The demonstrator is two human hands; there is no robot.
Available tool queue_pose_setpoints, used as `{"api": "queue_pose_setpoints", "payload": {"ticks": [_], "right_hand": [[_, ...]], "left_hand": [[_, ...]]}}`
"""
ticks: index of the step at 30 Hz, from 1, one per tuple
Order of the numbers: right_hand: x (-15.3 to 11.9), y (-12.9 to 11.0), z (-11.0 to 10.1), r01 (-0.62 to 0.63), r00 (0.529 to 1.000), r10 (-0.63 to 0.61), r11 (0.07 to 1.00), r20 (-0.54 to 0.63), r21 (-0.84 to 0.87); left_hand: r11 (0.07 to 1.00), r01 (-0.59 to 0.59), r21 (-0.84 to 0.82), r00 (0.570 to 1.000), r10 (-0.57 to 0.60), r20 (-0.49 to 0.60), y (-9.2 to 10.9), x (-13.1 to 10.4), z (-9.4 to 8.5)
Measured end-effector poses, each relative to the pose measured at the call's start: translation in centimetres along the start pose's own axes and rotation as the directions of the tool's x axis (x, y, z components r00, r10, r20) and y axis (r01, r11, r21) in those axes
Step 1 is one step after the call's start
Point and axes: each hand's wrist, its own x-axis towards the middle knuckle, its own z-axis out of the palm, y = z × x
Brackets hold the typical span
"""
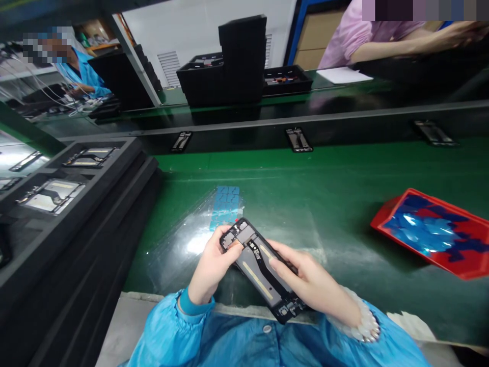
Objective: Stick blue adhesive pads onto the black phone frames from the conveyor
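Note:
Between my two hands is an opened smartphone body, tilted, its inner side facing up with a black flex cable and pale adhesive strips showing. My left hand grips its upper left end, the thumb lying on the parts there. Along the right edge, my right hand holds it, with a fingertip resting on the inner face near a pale strip. Just beyond the phone lies a sheet of blue stickers, partly over a clear plastic film on the green bench.
Stacked black foam trays with phone bodies stand at the left. A red bin of blue film pieces sits right. More phone bodies lie along a dark strip behind. Two people work beyond, near black boxes.

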Motion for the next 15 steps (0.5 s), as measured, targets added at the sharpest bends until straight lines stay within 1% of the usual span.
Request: {"api": "queue_pose_setpoints", "payload": {"ticks": [2, 5, 7, 8, 11, 13, 15], "right_hand": [[-0.1, 0.0, -0.2, 0.016, 1.0, -0.015, 0.998, 0.012, -0.053], [-0.3, -0.2, -0.5, 0.048, 0.998, -0.043, 0.993, 0.041, -0.112], [-0.4, -0.3, -0.5, 0.069, 0.996, -0.062, 0.989, 0.056, -0.132], [-0.4, -0.3, -0.5, 0.075, 0.996, -0.068, 0.988, 0.06, -0.137], [-0.4, -0.3, -0.5, 0.074, 0.996, -0.067, 0.986, 0.055, -0.146], [-0.4, -0.3, -0.5, 0.071, 0.996, -0.063, 0.987, 0.055, -0.146], [-0.3, -0.2, -0.6, 0.067, 0.997, -0.06, 0.988, 0.051, -0.141]], "left_hand": [[0.996, -0.007, 0.088, 0.999, 0.003, 0.05, 0.2, 0.2, -0.5], [0.978, -0.034, 0.205, 0.987, 0.0, 0.16, 0.6, 0.4, -1.2], [0.969, -0.04, 0.245, 0.975, -0.017, 0.223, 0.8, 0.5, -1.5], [0.967, -0.03, 0.251, 0.971, -0.031, 0.238, 0.8, 0.5, -1.5], [0.971, 0.018, 0.237, 0.974, -0.071, 0.216, 0.9, 0.4, -1.3], [0.977, 0.04, 0.21, 0.979, -0.08, 0.187, 0.9, 0.3, -1.1], [0.982, 0.059, 0.18, 0.979, -0.092, 0.18, 0.9, 0.3, -1.1]]}}
